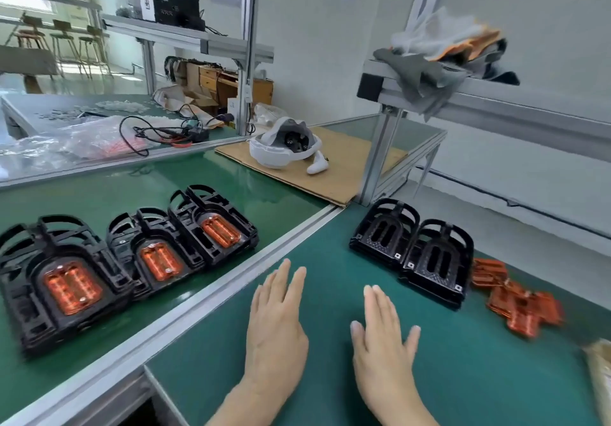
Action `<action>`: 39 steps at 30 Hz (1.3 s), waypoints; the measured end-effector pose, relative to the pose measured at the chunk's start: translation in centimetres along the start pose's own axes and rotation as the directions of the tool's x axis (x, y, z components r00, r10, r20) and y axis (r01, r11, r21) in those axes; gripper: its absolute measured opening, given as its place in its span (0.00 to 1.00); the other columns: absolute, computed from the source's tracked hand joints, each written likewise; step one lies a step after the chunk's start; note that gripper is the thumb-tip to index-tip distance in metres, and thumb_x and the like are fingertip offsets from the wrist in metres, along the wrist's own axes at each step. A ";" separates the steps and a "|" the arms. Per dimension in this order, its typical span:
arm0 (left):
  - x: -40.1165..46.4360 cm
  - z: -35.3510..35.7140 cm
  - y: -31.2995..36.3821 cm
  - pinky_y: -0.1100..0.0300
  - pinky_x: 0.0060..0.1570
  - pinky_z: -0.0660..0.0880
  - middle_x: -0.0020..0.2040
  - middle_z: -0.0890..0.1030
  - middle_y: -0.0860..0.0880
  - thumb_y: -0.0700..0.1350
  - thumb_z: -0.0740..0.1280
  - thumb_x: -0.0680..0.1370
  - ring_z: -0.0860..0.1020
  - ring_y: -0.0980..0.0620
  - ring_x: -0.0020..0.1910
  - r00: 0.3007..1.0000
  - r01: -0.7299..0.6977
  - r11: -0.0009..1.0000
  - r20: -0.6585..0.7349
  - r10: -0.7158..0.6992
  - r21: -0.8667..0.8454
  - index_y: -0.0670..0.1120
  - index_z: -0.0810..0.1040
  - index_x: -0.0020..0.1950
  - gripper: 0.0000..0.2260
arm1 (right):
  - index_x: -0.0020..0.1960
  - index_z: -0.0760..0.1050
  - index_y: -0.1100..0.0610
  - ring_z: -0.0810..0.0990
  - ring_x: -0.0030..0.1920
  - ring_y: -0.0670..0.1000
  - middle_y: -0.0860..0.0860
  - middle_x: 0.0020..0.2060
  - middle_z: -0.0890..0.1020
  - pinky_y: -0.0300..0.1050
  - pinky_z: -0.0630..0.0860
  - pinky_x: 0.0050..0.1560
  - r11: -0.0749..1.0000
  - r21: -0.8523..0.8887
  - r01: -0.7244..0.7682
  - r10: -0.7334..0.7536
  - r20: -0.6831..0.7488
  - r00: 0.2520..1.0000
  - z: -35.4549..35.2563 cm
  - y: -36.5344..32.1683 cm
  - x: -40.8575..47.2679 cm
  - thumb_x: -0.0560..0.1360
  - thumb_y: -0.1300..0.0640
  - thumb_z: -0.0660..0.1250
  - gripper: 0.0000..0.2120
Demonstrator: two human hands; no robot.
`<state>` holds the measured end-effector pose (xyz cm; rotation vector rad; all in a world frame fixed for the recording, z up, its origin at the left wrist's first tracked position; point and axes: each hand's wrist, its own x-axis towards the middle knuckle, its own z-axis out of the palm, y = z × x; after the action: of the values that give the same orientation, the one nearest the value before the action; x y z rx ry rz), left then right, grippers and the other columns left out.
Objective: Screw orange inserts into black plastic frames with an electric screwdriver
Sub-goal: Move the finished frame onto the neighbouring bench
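My left hand (276, 320) and my right hand (382, 336) lie flat and open, fingers straight, side by side on the green mat (330, 260), holding nothing. Two stacks of bare black frames (413, 250) stand to the right ahead of my right hand. A loose pile of orange inserts (519, 300) lies just right of them. On the left table three stacks of black frames carry orange inserts (125, 260) on top. No electric screwdriver is in view.
An aluminium rail (231, 280) divides the two green tables. A white headset (284, 148) rests on cardboard (330, 174) at the back. Cables and plastic bags (109, 138) lie far left. A frame post (380, 158) and a shelf with gloves (446, 52) stand at the right.
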<state>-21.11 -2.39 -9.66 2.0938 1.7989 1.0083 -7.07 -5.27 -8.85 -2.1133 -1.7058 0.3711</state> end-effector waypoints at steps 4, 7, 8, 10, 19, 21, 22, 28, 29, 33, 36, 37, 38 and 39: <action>0.6 2.8 3.6 0.66 0.68 0.32 0.78 0.40 0.55 0.29 0.53 0.73 0.42 0.55 0.76 0.993 -0.074 0.995 0.087 0.080 -0.061 0.54 0.46 0.78 0.38 | 0.78 0.35 0.48 0.35 0.76 0.42 0.42 0.77 0.36 0.58 0.31 0.72 0.995 0.002 -0.096 0.096 -0.069 0.993 -1.9 3.6 -0.1 0.84 0.51 0.44 0.26; 0.9 4.5 5.9 0.65 0.70 0.36 0.78 0.42 0.55 0.28 0.53 0.72 0.43 0.55 0.76 0.985 -0.102 0.989 0.127 0.116 -0.111 0.53 0.47 0.78 0.38 | 0.78 0.35 0.48 0.35 0.76 0.43 0.42 0.77 0.37 0.59 0.33 0.73 0.987 0.007 -0.160 0.160 -0.119 0.980 -2.6 5.6 -0.2 0.84 0.52 0.45 0.26; 1.0 5.1 6.6 0.63 0.72 0.39 0.78 0.42 0.54 0.28 0.52 0.72 0.44 0.54 0.76 0.983 -0.107 0.986 0.139 0.124 -0.129 0.52 0.47 0.78 0.38 | 0.78 0.36 0.48 0.36 0.77 0.43 0.42 0.77 0.37 0.59 0.34 0.73 0.984 0.004 -0.178 0.177 -0.137 0.975 -2.8 6.2 -0.2 0.84 0.53 0.45 0.26; 1.0 6.2 7.9 0.61 0.74 0.42 0.78 0.44 0.54 0.28 0.52 0.72 0.45 0.54 0.76 0.977 -0.114 0.981 0.164 0.139 -0.156 0.52 0.48 0.78 0.38 | 0.78 0.37 0.49 0.37 0.77 0.44 0.43 0.77 0.38 0.60 0.35 0.73 0.979 -0.004 -0.206 0.203 -0.157 0.967 -2.9 7.1 -0.2 0.84 0.54 0.46 0.27; 2.8 10.8 12.4 0.55 0.75 0.44 0.78 0.44 0.52 0.30 0.54 0.74 0.46 0.53 0.76 0.956 -0.169 0.977 0.220 0.194 -0.130 0.51 0.44 0.78 0.36 | 0.79 0.39 0.52 0.38 0.77 0.44 0.44 0.78 0.45 0.58 0.31 0.72 0.957 0.124 -0.263 0.286 -0.233 0.930 -3.5 10.2 1.1 0.84 0.58 0.49 0.28; 3.4 11.5 13.0 0.54 0.75 0.45 0.78 0.44 0.52 0.31 0.54 0.74 0.46 0.52 0.76 0.959 -0.163 0.979 0.216 0.186 -0.119 0.50 0.43 0.78 0.36 | 0.79 0.40 0.53 0.40 0.77 0.44 0.45 0.78 0.47 0.58 0.31 0.72 0.956 0.129 -0.264 0.290 -0.262 0.921 -4.1 10.6 2.1 0.84 0.58 0.49 0.28; 3.6 11.9 13.2 0.53 0.75 0.45 0.78 0.45 0.51 0.31 0.55 0.74 0.46 0.52 0.76 0.960 -0.156 0.981 0.214 0.178 -0.115 0.49 0.42 0.78 0.37 | 0.79 0.41 0.53 0.41 0.78 0.45 0.46 0.78 0.49 0.58 0.31 0.72 0.955 0.127 -0.269 0.295 -0.272 0.916 -4.4 10.8 2.6 0.84 0.58 0.49 0.27; 3.7 13.3 13.2 0.53 0.75 0.42 0.79 0.44 0.51 0.31 0.54 0.73 0.44 0.52 0.77 0.965 -0.130 0.989 0.222 0.143 -0.072 0.46 0.39 0.77 0.38 | 0.78 0.52 0.57 0.56 0.76 0.48 0.50 0.75 0.63 0.57 0.38 0.75 0.939 0.120 -0.323 0.344 -0.324 0.881 -6.4 11.5 6.6 0.84 0.57 0.49 0.22; 3.7 13.5 13.1 0.52 0.75 0.42 0.79 0.44 0.51 0.31 0.54 0.73 0.44 0.52 0.77 0.964 -0.130 0.989 0.227 0.142 -0.065 0.46 0.38 0.77 0.38 | 0.77 0.54 0.57 0.59 0.75 0.49 0.51 0.73 0.66 0.57 0.39 0.75 0.934 0.126 -0.335 0.358 -0.323 0.876 -6.6 11.7 7.2 0.84 0.57 0.49 0.22; 3.6 13.8 13.0 0.51 0.74 0.43 0.78 0.42 0.49 0.34 0.55 0.74 0.43 0.50 0.77 0.957 -0.152 0.988 0.246 0.150 -0.011 0.46 0.37 0.77 0.37 | 0.71 0.66 0.58 0.70 0.68 0.52 0.53 0.63 0.76 0.58 0.44 0.76 0.910 0.137 -0.391 0.414 -0.299 0.860 -7.0 12.1 9.3 0.84 0.56 0.49 0.18; 3.6 14.0 13.0 0.51 0.74 0.43 0.78 0.42 0.49 0.35 0.55 0.75 0.43 0.49 0.77 0.955 -0.167 0.986 0.250 0.159 0.008 0.46 0.37 0.77 0.37 | 0.61 0.72 0.58 0.74 0.62 0.54 0.53 0.56 0.79 0.58 0.49 0.75 0.898 0.102 -0.427 0.437 -0.301 0.847 -7.0 12.1 10.4 0.83 0.54 0.50 0.15; 3.6 14.0 13.0 0.51 0.74 0.43 0.78 0.42 0.49 0.35 0.55 0.74 0.44 0.49 0.77 0.955 -0.169 0.986 0.248 0.162 0.008 0.47 0.37 0.77 0.37 | 0.59 0.72 0.58 0.74 0.61 0.55 0.53 0.54 0.80 0.58 0.49 0.75 0.894 0.095 -0.438 0.445 -0.304 0.843 -7.0 12.0 10.6 0.83 0.53 0.50 0.15; 3.7 14.0 13.0 0.51 0.74 0.43 0.78 0.42 0.50 0.34 0.55 0.74 0.44 0.49 0.77 0.955 -0.169 0.986 0.246 0.163 0.004 0.47 0.37 0.77 0.37 | 0.57 0.73 0.58 0.75 0.60 0.55 0.53 0.53 0.80 0.58 0.49 0.75 0.890 0.089 -0.447 0.452 -0.308 0.837 -7.0 12.0 10.9 0.83 0.53 0.50 0.15; 3.7 14.0 12.9 0.51 0.74 0.43 0.78 0.42 0.50 0.34 0.55 0.74 0.44 0.49 0.77 0.955 -0.169 0.986 0.245 0.164 -0.001 0.48 0.37 0.77 0.37 | 0.55 0.74 0.58 0.75 0.59 0.55 0.53 0.52 0.80 0.58 0.50 0.75 0.885 0.088 -0.458 0.461 -0.310 0.832 -7.0 11.9 11.0 0.83 0.53 0.50 0.16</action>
<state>-2.25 1.80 -11.54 2.2980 1.5417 0.7300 8.84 2.39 -7.66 -2.4082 -0.9988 0.1474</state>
